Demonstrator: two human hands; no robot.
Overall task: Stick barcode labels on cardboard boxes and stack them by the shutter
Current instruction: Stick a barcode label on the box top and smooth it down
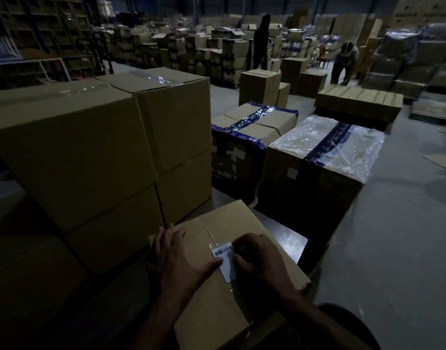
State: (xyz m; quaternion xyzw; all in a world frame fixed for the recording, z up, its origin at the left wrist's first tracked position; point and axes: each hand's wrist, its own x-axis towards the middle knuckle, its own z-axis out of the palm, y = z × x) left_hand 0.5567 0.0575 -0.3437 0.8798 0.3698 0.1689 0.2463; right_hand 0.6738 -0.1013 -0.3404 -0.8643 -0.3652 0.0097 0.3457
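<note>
- Right now the right hand (254,256) sits on the barcode label (225,262), fingers curled down onto its right half; whether it pinches the label edge or only presses cannot be told in this dim light.
- Left hand (181,256) lies flat on the cardboard box (216,306), fingers spread and fairly straight, thumb tip touching the label's left edge; it holds nothing, just steadies.
- Label lies on the box top, just right of the flap seam, barcode strip at its far end, lower part blank white. Looks mostly laid down, not yet rubbed flat, as a judgement.
- Box is close in front of the person, on a low shiny surface (287,246).
- To do this step well: keep the left thumb pinning the left edge, sweep the right fingers outward from the centre so no bubble or crease crosses the bars, press corners last, keep it off the seam tape.
- Stack of plain boxes (90,147) stands just left, touching or almost touching the box.
- Two blue-taped boxes (292,147) ahead right, one with clear film on top.
- Two other people (343,61) work far back among pallets.
- Shutter not identifiable in view; stacking step is still to come.
</note>
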